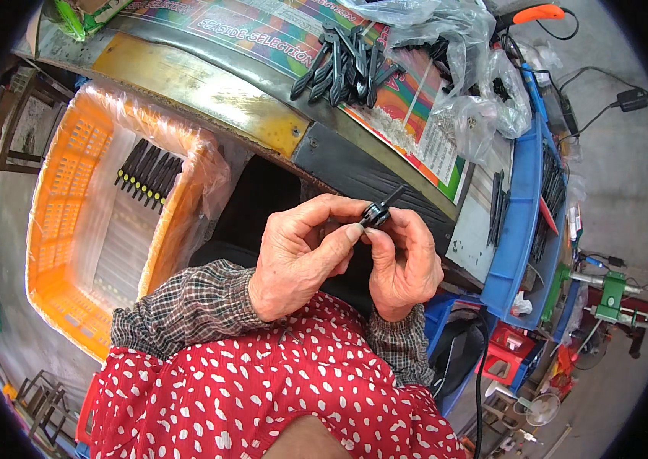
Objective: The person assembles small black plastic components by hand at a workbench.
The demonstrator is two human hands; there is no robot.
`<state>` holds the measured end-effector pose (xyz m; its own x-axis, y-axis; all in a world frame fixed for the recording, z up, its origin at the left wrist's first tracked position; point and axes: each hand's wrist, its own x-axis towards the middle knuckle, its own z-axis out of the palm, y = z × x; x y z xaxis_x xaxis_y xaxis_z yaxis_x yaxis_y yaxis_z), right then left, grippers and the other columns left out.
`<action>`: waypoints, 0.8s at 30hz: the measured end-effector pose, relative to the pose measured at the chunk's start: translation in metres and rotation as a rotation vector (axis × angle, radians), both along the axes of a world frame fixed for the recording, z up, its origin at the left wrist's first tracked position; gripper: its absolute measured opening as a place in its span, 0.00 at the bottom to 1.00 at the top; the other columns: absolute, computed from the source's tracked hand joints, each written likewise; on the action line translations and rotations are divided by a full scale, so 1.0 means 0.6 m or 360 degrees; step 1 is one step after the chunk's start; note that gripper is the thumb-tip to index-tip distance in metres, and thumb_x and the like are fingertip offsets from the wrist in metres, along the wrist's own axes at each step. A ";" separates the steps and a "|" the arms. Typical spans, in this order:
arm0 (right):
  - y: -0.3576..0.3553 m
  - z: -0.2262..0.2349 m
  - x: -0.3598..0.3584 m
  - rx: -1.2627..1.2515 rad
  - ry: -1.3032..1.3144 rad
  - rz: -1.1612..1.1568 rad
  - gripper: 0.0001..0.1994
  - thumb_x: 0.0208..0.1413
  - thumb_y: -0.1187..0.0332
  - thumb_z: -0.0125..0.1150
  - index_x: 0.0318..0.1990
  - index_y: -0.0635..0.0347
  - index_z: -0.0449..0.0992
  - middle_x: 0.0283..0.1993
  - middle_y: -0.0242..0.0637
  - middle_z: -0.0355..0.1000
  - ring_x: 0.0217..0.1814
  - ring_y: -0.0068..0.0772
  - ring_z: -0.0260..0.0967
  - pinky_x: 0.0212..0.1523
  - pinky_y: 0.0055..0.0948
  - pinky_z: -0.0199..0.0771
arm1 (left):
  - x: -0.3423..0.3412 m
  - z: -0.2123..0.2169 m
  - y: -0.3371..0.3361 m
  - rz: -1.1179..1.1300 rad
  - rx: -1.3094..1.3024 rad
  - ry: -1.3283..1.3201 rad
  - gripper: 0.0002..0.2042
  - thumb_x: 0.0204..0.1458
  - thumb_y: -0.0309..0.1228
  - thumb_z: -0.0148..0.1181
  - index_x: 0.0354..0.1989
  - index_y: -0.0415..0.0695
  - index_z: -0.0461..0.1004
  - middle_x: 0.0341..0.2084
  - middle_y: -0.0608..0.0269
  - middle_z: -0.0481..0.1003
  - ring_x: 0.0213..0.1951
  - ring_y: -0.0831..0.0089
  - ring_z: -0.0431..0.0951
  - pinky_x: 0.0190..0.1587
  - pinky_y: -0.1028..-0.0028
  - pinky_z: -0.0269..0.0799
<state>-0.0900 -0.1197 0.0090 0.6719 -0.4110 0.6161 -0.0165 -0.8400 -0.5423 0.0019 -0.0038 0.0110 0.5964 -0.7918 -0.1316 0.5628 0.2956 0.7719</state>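
The small black plastic part [379,213] sits pinched between both hands, just in front of the edge of the workbench [209,96] and above the person's lap. Because it is small and held only at the fingertips, it could slip and drop into the dark gap below the workbench edge, or fall toward the orange crate [64,229] that stands to the left of the workbench. A twist with too much force could also bend or snap its thin stem, which sticks up toward the workbench.

The left hand [301,256] is curled nearly closed, its thumb and forefinger pressed together on the near end of the part. The right hand [408,264] is closed about as far, its fingertips gripping the part from the other side, so the two hands touch each other around it.

On the workbench lies a loose pile of black pieces [347,69], well apart from the hands, with clear plastic bags [469,92] to the right of that pile.
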 end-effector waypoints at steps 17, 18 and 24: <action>-0.019 -0.001 0.017 -0.0376 -0.0033 -0.0048 0.14 0.50 0.67 0.66 0.37 0.67 0.70 0.23 0.37 0.68 0.18 0.32 0.65 0.19 0.26 0.65 | -0.002 -0.002 -0.003 0.0000 0.0008 -0.0113 0.10 0.56 0.21 0.53 0.46 0.36 0.72 0.28 0.66 0.73 0.22 0.85 0.68 0.20 0.86 0.59; -0.015 -0.003 0.017 -0.0376 -0.0033 -0.0047 0.14 0.50 0.67 0.66 0.37 0.67 0.70 0.23 0.37 0.68 0.18 0.32 0.65 0.19 0.26 0.65 | -0.004 0.003 -0.005 0.0026 0.0007 -0.0061 0.10 0.56 0.21 0.53 0.45 0.36 0.73 0.26 0.68 0.73 0.21 0.87 0.67 0.20 0.87 0.60; 0.001 -0.020 0.023 0.0248 -0.0500 -0.0061 0.16 0.48 0.69 0.68 0.41 0.64 0.69 0.26 0.35 0.69 0.20 0.27 0.65 0.19 0.23 0.64 | -0.002 0.003 -0.002 -0.0009 0.0002 -0.0029 0.10 0.56 0.21 0.53 0.46 0.36 0.72 0.25 0.67 0.73 0.21 0.87 0.67 0.20 0.87 0.60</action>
